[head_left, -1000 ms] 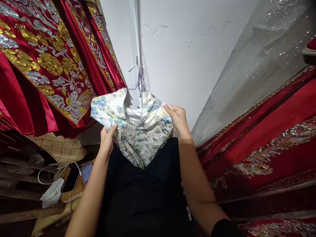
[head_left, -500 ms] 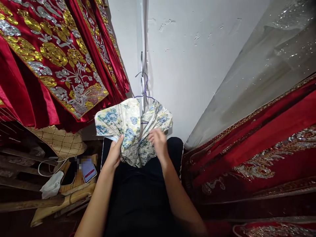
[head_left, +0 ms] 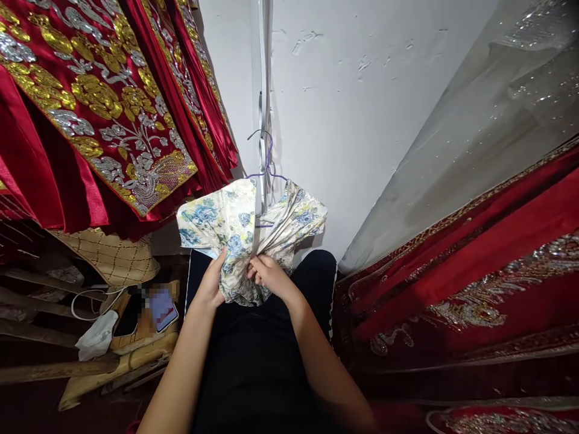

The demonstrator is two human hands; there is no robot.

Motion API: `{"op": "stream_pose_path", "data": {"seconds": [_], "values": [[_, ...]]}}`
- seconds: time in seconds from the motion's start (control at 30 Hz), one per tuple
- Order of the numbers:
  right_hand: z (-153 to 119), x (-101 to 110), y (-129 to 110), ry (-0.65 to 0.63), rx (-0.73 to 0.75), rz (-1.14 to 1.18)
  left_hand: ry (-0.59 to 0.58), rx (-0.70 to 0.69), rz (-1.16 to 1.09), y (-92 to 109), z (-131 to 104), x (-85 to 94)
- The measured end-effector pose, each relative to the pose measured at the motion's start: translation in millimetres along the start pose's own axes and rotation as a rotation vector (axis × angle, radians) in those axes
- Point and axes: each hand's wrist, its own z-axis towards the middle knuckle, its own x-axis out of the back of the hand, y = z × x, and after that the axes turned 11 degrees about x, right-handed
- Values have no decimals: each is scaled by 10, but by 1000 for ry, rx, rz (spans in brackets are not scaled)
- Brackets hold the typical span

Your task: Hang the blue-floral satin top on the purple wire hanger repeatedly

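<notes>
A cream short-sleeved blouse (head_left: pixel 235 208) with blue and yellow flowers is on a thin purple hanger (head_left: pixel 268 158) in front of me. Its lower part rests bunched over my lap. My left hand (head_left: pixel 213 280) grips the blouse at its left side, thumb on top and the other fingers under the cloth. At the middle of the front, my right hand (head_left: pixel 268 274) pinches the fabric near the opening, with its fingers curled. Creases run from that pinch up toward the right sleeve.
Red embroidered garments (head_left: pixel 136 120) hang at the left. Below them, a phone (head_left: pixel 163 310) and a white crumpled bag (head_left: pixel 96 337) lie on a bamboo seat (head_left: pixel 136 361). Red beaded cloth (head_left: pixel 474 289) and sheer glittery fabric (head_left: pixel 434 157) fill the right. A white wall (head_left: pixel 344 120) stands ahead.
My right hand has moved left and slightly down, from the right side of the blouse to its front middle, and closed on the cloth. The right sleeve has spread outward. My left hand keeps its hold.
</notes>
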Motion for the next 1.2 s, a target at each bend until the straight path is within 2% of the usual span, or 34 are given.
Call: {"op": "stream_pose_path", "data": {"seconds": [0.13,0.2,0.27,0.33,0.4,0.43,0.47,0.5,0.57,0.63,0.67,0.73,0.8,0.87,0.93,1.03,1.1,1.2], "values": [[-1,-92,-4,-11,-22,153,-11,10,-9,42,-19,-31],[-27,-95,-51,51,-5,247,14,-8,-2,31,17,-10],[-58,-57,-99,142,13,299,90,-78,15,-30,83,50],[-80,-1,-126,209,22,297,281,-279,76,-143,149,135],[-90,41,-127,231,27,250,536,-582,236,-281,182,209],[-91,46,-120,220,31,216,630,-720,347,-349,183,229],[-91,39,-109,199,36,182,659,-812,473,-410,176,234],[-91,19,-96,172,42,154,606,-836,604,-463,165,225],[-95,-40,-66,114,47,108,354,-731,799,-538,148,173],[-100,-85,-53,62,44,72,156,-595,868,-574,156,110],[-97,-88,-63,50,42,67,119,-564,869,-579,169,86],[-64,-38,-147,66,55,98,117,-569,868,-568,202,58],[30,78,-339,151,113,167,113,-594,923,-541,231,54],[190,221,-629,268,206,209,112,-619,1006,-514,254,59],[387,344,-956,321,283,207,108,-639,1079,-500,279,67],[632,424,-1326,438,359,236,57,-607,1176,-501,339,83],[694,409,-1412,482,415,248,11,-529,1226,-496,385,87],[638,357,-1337,452,448,261,-53,-426,1239,-385,432,8]]}}
